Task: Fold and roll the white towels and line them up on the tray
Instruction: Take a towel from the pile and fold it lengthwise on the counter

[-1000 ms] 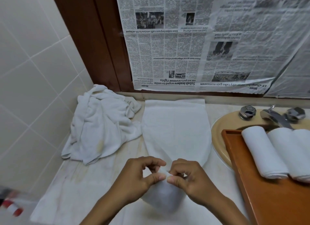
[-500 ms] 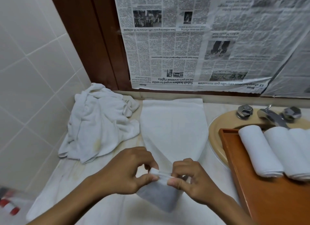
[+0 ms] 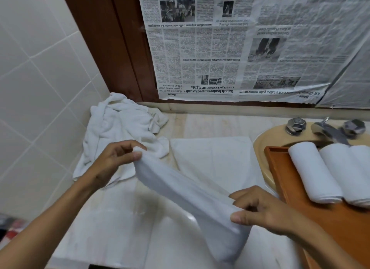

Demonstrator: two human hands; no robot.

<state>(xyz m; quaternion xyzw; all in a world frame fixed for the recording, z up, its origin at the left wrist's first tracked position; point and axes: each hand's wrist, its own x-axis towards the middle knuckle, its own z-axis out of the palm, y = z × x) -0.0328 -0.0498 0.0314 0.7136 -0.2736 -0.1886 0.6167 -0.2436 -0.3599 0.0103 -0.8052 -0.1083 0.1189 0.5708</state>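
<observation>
Towel [image 3: 180,190] ends pinched: left hand [image 3: 112,162], right hand [image 3: 262,210], fingers [image 3: 238,216] curled.

— Back wall: newspaper sheets [image 3: 240,48] hung upside down, bordered on the left by a dark wooden frame [image 3: 112,48].
— Left: white wall tiles [image 3: 40,68]. Below: a pale stone counter [image 3: 216,124].
— Right: a beige basin [image 3: 262,146], its chrome tap [image 3: 330,131] set between the left knob [image 3: 296,125] and the right knob [image 3: 353,127], both faceted.
— Lower-left corner: something red and white [image 3: 14,228], too blurred to identify.
</observation>
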